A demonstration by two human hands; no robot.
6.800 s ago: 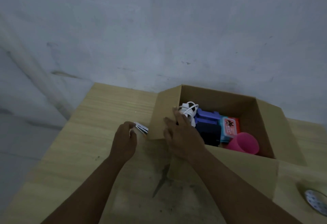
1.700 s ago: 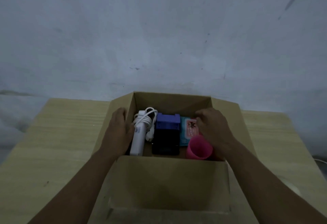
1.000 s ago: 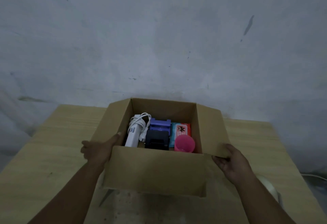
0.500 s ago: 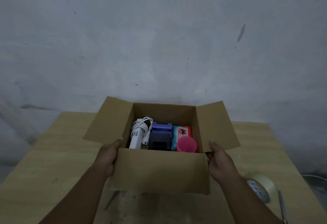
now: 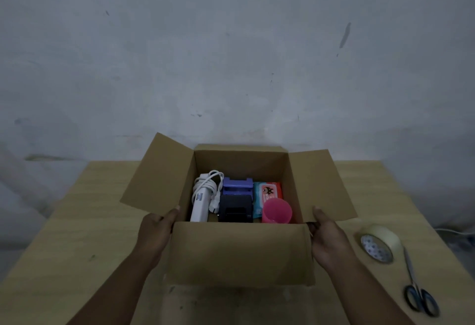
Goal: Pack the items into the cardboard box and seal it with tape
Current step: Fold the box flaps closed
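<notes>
At 9 o'clock of the cardboard box [image 5: 239, 255], your left grip [image 5: 155, 232] grasped the near left corner, palm on the side wall and thumb up at the root of the left flap [image 5: 156, 178]. That flap splayed out toward 9 o'clock. The box itself sat mid-desk [image 5: 77, 234], dead ahead at 12 o'clock, open on top.

Inside, running from 9 to 3 o'clock, lay a white power strip [image 5: 201, 202] with its cord [image 5: 209, 182] bundled at the far end, a purple piece [image 5: 237, 186] behind a dark block [image 5: 235, 209], a wipes packet [image 5: 267, 192], and a pink cup [image 5: 277, 213] tipped toward you. The packing looked done, so the flaps were likely the next job.

The cord bundle seemed the likeliest snag. If it stood higher than the rim, a flap could ride up on it and leave a gap for the tape to bridge. The cup could also roll or take the squeeze if you pressed a flap hard.

The right flap [image 5: 321, 186] leaned out toward 3 o'clock, and your right grip [image 5: 327, 242] pinched the near right corner, fingers curled on the edge.

The tape roll [image 5: 380, 243] lay at 3 o'clock of the box, apart from it, with the scissors [image 5: 417, 291] at 4 o'clock near the desk's edge. Reaching for either meant freeing one grip. Folded flaps could then spring open, or a sweeping sleeve could knock the scissors off.
</notes>
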